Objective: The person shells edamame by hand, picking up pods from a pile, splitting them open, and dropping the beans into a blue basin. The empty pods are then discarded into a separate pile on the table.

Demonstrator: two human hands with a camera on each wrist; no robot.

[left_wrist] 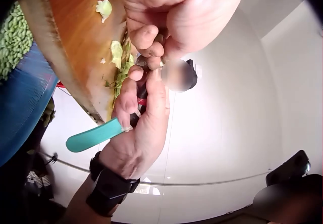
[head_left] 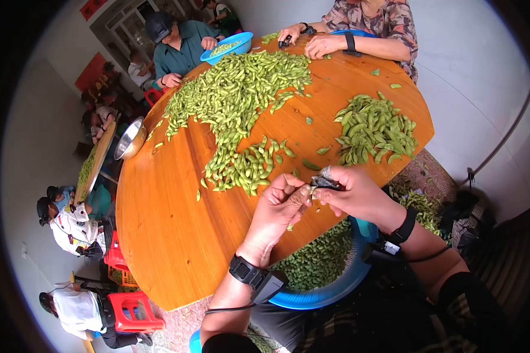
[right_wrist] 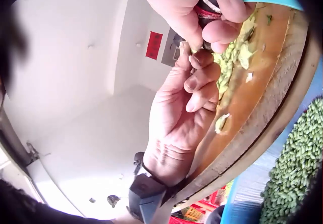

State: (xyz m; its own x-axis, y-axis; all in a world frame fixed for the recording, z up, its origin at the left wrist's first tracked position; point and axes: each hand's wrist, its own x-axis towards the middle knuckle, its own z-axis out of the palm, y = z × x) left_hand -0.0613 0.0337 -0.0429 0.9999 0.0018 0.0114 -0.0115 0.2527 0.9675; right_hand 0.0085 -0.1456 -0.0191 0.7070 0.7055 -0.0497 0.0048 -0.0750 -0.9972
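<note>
My right hand [head_left: 359, 191] grips a dark tool with red on it and a teal handle [left_wrist: 93, 135] that sticks out past the palm. The left hand [head_left: 277, 212] is fingertip to fingertip with it, pinching a small green pod [head_left: 312, 192] that the fingers mostly hide. In the right wrist view the left hand [right_wrist: 181, 108] has its other fingers curled inward. Below the hands, a blue basin [head_left: 359, 276] holds many green beans [head_left: 315, 262]. Pods lie beyond the hands in a large pile [head_left: 235, 94] and a smaller one [head_left: 374, 129].
The round wooden table [head_left: 159, 235] has its near edge under my forearms. Across it sit two people, one beside a blue bowl [head_left: 241, 42]. A metal bowl [head_left: 131, 139] is at the left edge, red stools [head_left: 134, 312] stand lower left, and a wall is at right.
</note>
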